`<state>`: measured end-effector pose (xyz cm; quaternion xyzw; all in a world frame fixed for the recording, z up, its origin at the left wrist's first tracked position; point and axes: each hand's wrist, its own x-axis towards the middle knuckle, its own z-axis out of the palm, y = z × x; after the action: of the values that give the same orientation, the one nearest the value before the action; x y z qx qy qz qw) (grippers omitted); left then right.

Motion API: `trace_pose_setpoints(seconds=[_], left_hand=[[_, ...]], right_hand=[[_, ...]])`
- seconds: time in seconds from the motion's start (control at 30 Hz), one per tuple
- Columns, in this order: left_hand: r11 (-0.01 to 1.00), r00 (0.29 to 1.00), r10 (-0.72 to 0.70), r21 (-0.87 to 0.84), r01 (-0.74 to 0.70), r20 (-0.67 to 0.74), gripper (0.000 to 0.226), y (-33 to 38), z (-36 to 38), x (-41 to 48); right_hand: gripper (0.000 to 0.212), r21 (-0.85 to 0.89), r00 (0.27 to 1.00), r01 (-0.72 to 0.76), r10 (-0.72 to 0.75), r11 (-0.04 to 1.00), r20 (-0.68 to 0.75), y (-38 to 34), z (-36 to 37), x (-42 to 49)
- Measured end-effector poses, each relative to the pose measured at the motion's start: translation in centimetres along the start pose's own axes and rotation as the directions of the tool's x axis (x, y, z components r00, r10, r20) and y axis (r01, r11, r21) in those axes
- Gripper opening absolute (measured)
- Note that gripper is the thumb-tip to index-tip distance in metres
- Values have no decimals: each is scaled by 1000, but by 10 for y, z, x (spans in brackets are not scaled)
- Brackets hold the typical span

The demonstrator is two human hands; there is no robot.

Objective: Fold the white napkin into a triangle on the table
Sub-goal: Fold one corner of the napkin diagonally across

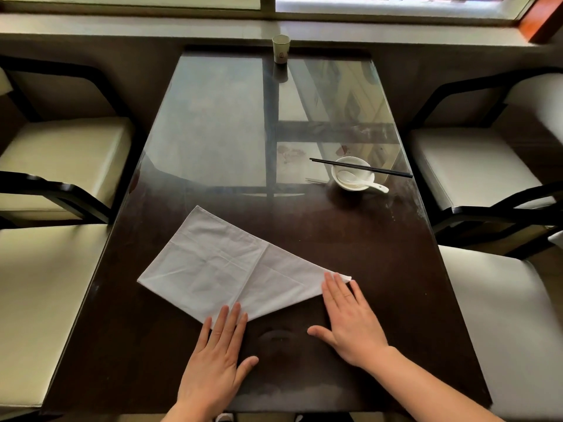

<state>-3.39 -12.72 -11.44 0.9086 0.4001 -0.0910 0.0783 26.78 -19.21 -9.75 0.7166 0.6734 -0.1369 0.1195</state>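
Looking down from the head camera, we are seeing the napkin (231,269) lying flat on the near half of the table (380,269), left of centre. It is showing as a partly folded white cloth: a squarish panel is reaching up and left, and a triangular flap is tapering to a point on the right. Crease lines are crossing the panel, and one long fold line is running from its upper edge down toward the near corner.

We are resting the left hand (216,357) palm down, fingers straight and nearly together, thumb spread out to the right. Its fingertips are lying on the near corner of the napkin, while the palm is sitting on bare table.

We are laying the right hand (350,324) flat too, fingers extended and slightly apart, thumb pointing left over the dark wood. Its fingertips are pressing on the right-hand point of the flap; only the very tip of the cloth is peeking out past them. Neither hand is pinching or gripping anything.

Farther away on the right, a white bowl (352,170) is holding a white spoon (362,181), whose handle is sticking out over the rim toward the right. Black chopsticks (361,167) are lying across the top of the bowl. A paper cup (281,48) is standing upright at the far edge, near the window. Cream-cushioned chairs (58,153) are flanking the table on both sides.
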Motion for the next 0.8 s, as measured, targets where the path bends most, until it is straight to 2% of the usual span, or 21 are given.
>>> trace_pose_setpoints(seconds=[0.2,0.27,0.33,0.4,0.47,0.5,0.57,0.67,0.73,0.8], left_hand=[[1000,1000,-3,0,3,2,80,2,-4,0],[1000,1000,-4,-1,4,-3,79,3,-7,0],[999,999,-12,-32,11,-35,77,2,-10,0],[988,991,-96,-134,83,-93,74,-7,-15,2],[937,951,-277,-257,235,-141,73,-24,-23,10],[891,911,-387,-310,330,-142,71,-35,-28,15],[769,808,-582,-382,512,-90,67,-61,-40,29],[633,693,-721,-385,672,25,67,-95,-56,50],[610,666,-743,-347,712,62,66,-113,-61,58],[632,671,-739,-286,720,54,65,-117,-64,64]], right_hand=[[104,66,988,-151,152,986,-20,34,2,-3],[98,101,987,-160,162,982,-8,39,1,-3],[89,208,979,-194,204,959,-27,38,-1,-3],[77,354,940,-245,310,902,-139,36,-5,-2],[61,437,870,-287,423,852,-253,34,-10,2],[54,468,841,-317,472,825,-263,34,-13,6],[45,569,802,-402,576,717,-160,33,-20,16],[39,644,750,-519,661,562,26,33,-28,31],[37,646,734,-548,676,532,65,30,-30,42],[34,649,718,-571,690,503,96,31,-31,47]])
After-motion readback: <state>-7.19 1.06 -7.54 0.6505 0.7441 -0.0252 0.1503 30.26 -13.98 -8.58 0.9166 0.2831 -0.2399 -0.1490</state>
